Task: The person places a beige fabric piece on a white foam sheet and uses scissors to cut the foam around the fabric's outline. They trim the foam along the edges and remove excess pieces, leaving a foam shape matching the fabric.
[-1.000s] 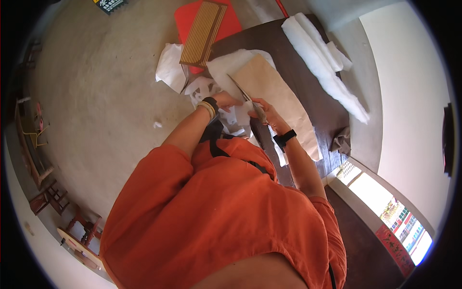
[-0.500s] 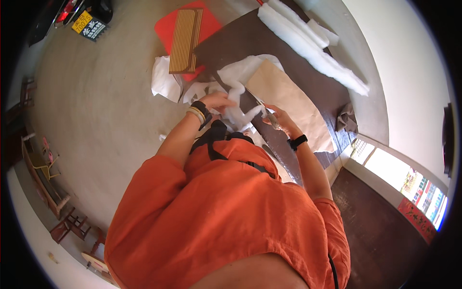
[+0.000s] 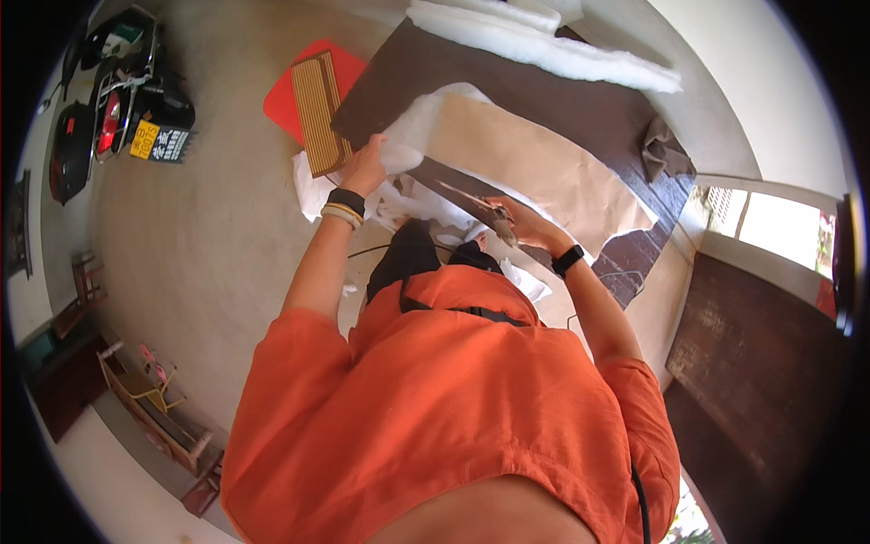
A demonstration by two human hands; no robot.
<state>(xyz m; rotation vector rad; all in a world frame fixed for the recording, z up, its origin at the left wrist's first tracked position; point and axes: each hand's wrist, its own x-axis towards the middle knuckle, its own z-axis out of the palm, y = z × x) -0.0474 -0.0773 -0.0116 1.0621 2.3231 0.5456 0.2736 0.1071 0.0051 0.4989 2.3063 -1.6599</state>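
Observation:
My left hand (image 3: 364, 166) has its fingers closed on the corner of a white batting sheet (image 3: 408, 136) beside a ribbed brown-and-tan board (image 3: 317, 109). My right hand (image 3: 521, 222) grips metal scissors (image 3: 503, 227), whose blades point up and left along the edge of the batting. A brown paper sheet (image 3: 507, 154) lies over the batting on the dark table (image 3: 372, 82). Loose white scraps (image 3: 426, 208) are bunched below, between my hands and my legs.
A long white batting roll (image 3: 544, 45) lies along the table's far side, with a grey cloth (image 3: 662, 150) at the right. Behind the board is a red seat (image 3: 281, 100). A motorcycle (image 3: 118, 118) stands at upper left; wooden chairs (image 3: 91, 281) line the left wall.
My left hand has moved up from among the scraps to the batting's corner. My right hand, with the scissors, has shifted slightly right. My view has turned, bringing the motorcycle into sight.

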